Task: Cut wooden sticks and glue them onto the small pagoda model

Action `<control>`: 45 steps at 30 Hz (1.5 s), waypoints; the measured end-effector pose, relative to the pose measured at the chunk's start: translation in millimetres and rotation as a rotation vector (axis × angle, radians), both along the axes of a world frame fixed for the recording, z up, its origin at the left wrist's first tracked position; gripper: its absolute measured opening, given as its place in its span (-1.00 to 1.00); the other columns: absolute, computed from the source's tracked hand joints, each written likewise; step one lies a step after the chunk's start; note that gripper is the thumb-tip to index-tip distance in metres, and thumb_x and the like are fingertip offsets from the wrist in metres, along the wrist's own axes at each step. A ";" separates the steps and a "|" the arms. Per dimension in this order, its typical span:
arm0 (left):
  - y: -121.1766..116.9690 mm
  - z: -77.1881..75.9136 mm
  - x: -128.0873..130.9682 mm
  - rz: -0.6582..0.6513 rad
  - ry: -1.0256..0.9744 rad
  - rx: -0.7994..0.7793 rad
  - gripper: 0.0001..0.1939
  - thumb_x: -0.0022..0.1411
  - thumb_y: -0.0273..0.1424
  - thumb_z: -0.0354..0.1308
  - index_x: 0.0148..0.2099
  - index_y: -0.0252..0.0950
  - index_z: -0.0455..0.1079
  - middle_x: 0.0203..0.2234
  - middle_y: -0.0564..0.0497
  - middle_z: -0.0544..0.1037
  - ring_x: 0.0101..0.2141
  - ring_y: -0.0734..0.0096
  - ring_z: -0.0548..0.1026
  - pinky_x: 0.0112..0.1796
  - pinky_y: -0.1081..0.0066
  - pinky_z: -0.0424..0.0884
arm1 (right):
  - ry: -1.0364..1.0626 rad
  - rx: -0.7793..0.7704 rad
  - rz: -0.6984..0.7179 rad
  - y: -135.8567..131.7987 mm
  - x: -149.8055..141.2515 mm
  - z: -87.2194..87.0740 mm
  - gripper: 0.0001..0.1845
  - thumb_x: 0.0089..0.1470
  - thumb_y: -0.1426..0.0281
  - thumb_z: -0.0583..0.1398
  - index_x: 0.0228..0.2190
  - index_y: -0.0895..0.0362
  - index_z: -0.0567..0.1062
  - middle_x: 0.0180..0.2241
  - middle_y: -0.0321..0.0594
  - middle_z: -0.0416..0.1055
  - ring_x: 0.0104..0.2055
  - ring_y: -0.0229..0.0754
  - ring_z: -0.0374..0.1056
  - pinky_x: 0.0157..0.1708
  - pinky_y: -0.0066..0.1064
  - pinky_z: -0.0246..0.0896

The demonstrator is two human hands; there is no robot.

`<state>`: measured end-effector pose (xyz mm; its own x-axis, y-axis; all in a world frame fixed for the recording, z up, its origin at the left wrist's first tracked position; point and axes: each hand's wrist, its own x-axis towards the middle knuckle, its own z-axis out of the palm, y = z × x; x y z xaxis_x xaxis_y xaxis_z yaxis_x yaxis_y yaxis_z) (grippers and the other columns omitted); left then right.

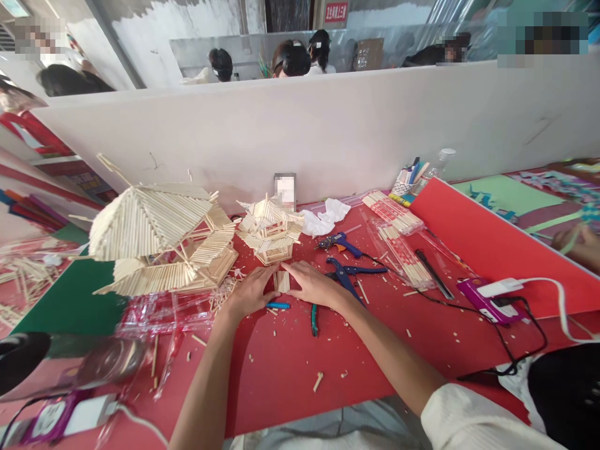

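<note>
My left hand point(254, 289) and my right hand point(313, 285) meet over a small flat panel of wooden sticks point(282, 281), thumbs and forefingers closed on its two side edges. The panel lies at the table top. Just behind it stands a small stick-built pavilion model point(272, 231) with layered roofs. Left of my hands is a larger pavilion model point(164, 244) of the same pale sticks. A blue pen-like tool point(278, 305) lies below my left fingertips. Pliers with green-and-black handles point(314, 320) rest under my right wrist.
To the right lie a blue glue gun point(344, 242), a blue-handled cutter point(349, 273), packs of wooden sticks point(407, 253), a black utility knife point(434, 275) and a purple power strip point(490, 301). A white partition point(309, 134) stands behind. Stick scraps litter the red table point(281, 375). Another person's hand point(579, 240) is at far right.
</note>
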<state>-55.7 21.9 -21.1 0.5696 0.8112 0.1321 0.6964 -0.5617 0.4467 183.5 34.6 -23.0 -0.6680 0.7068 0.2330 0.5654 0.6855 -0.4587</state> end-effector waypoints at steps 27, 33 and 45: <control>0.1 3.9 2.2 -0.076 0.009 0.076 -0.52 0.31 -0.25 0.18 0.25 -0.17 0.36 0.18 -0.15 0.44 0.16 0.09 0.41 0.16 0.05 0.36 | -0.027 0.036 0.010 -1.0 -3.7 6.6 -0.52 0.14 0.26 0.31 0.05 0.20 0.46 -0.01 0.02 0.44 0.05 0.04 0.32 0.08 -0.08 0.28; -3.8 8.3 9.9 -0.014 0.028 0.061 -0.54 0.30 -0.29 0.19 0.21 -0.24 0.36 0.13 -0.16 0.48 0.15 0.10 0.41 0.15 0.07 0.36 | -0.025 0.045 0.004 -0.3 -4.1 6.0 -0.54 0.14 0.25 0.32 0.03 0.17 0.46 -0.04 -0.01 0.45 0.03 0.03 0.33 0.06 -0.09 0.29; -8.4 14.2 12.0 0.018 0.096 0.069 -0.46 0.31 -0.29 0.15 0.29 -0.23 0.22 0.05 -0.19 0.50 0.11 0.06 0.42 0.11 0.10 0.36 | 0.022 0.032 -0.018 -1.8 -4.1 4.0 -0.44 0.10 0.25 0.34 0.09 0.17 0.39 -0.01 0.04 0.44 0.06 0.08 0.32 0.05 -0.04 0.28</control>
<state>-43.7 13.5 -7.0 0.5679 0.8122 0.1337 0.7441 -0.5760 0.3385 179.4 32.8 -19.0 -0.6494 0.7108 0.2704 0.5679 0.6897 -0.4492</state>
